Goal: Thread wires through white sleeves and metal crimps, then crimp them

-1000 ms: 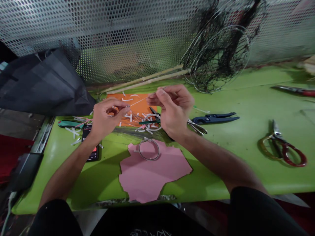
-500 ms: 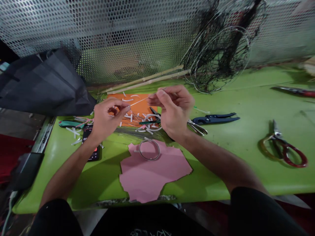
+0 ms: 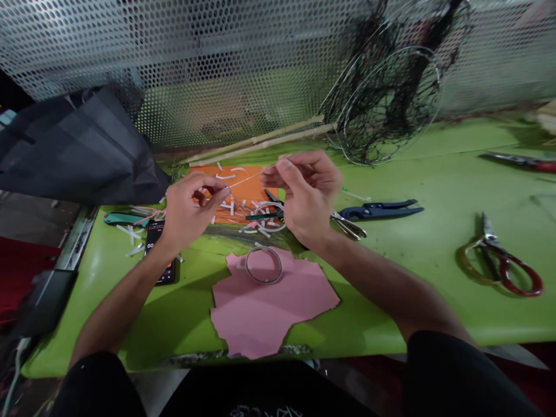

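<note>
Barely any shift vs 1 s back: tiny settle of L hand (image 3: pixel 186 211), nothing else. Still pinching thin wire (image 3: pixel 249 175) taut btwn L hand and R hand (image 3: pixel 306 194), thumb+forefinger closed on each end, above orange sheet (image 3: pixel 249 188). Reads as mid-step, grip steady (no regrasp). No legible writing; phone (image 3: pixel 158 258) screen by L wrist too small to read.

**Craft workshop bench**

A green bench (image 3: pixel 434 255) carries pliers (image 3: pixel 377 209) and scissors (image 3: pixel 499 263) right of the right hand (image 3: pixel 306 197). Paper scraps (image 3: pixel 230 205) lie beneath the grip, with wire hoops (image 3: pixel 386 104) and a perforated metal screen (image 3: pixel 195 69) behind it.
</note>
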Motion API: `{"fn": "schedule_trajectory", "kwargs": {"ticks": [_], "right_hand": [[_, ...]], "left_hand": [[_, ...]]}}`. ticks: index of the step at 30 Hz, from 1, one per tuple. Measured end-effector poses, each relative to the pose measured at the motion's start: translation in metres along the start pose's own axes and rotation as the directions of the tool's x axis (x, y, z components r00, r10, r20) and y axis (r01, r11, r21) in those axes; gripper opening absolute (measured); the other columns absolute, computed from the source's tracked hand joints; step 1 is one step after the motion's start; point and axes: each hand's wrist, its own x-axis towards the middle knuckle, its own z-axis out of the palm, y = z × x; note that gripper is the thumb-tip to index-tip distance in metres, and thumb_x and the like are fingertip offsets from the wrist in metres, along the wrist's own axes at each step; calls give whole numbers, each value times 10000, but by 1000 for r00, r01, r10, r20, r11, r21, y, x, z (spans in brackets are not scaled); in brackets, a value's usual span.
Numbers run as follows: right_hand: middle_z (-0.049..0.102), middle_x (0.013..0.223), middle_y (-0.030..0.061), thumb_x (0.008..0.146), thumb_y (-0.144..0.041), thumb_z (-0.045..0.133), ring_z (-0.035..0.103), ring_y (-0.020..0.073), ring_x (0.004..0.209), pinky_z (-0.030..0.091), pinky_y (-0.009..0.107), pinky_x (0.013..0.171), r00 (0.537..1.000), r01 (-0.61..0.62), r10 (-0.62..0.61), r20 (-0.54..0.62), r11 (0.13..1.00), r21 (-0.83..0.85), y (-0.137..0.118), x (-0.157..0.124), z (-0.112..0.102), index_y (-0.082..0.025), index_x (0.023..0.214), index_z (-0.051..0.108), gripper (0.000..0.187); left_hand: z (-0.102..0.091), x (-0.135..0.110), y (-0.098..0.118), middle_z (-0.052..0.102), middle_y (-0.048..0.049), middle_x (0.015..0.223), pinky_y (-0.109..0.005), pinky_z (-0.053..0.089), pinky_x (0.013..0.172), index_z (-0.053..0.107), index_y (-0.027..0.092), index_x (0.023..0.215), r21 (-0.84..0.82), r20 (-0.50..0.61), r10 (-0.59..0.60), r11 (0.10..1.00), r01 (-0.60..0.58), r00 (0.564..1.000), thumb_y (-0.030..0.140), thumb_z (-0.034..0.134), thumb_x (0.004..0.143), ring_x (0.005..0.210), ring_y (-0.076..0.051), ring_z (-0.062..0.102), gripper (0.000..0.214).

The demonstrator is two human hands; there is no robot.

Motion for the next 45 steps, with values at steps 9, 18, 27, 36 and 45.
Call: {"fn": "schedule_trajectory", "kwargs": {"ticks": [9,18,27,36,45], "right_hand": [[760,782,-69,890,-415,783,761,121,664,673,255,637,999,35,-35,22,999,-1,3,0,-2,-277,890,622,213],[749,783,-56,869,-510,785,755,126,669,660,259,607,1000,3,-2,15,999,-34,1,-1,-2,-277,892,603,297],[751,786,-47,880,-472,783,748,126,658,645,255,589,1000,-17,17,2,999,-33,-3,-3,1,-270,886,606,268],[756,800,-49,910,-369,771,754,122,662,638,245,591,1000,-2,1,24,1000,27,-4,-2,0,-267,896,606,196],[736,792,-62,912,-384,763,760,125,692,656,268,641,997,45,-47,61,999,24,1,-2,-3,-289,922,630,164]], "left_hand": [[2,-1,2,752,-13,791,-211,435,511,755,190,854,-69,22,-61,996,62,998,268,774,857,616,-91,625,80],[2,-5,-1,741,-2,790,-212,492,553,760,190,854,-65,-6,10,998,-11,1000,229,759,873,612,-91,653,44],[2,-5,-4,741,3,793,-202,513,564,779,193,853,-9,-58,91,996,-92,994,220,783,864,609,-80,638,29],[2,-5,-3,735,-4,798,-214,517,559,775,192,865,-22,-43,90,996,-91,995,232,745,895,602,-85,634,58],[1,-6,-2,746,-8,825,-214,510,549,773,198,874,12,-53,113,994,-112,992,252,746,903,612,-88,636,66]]}}
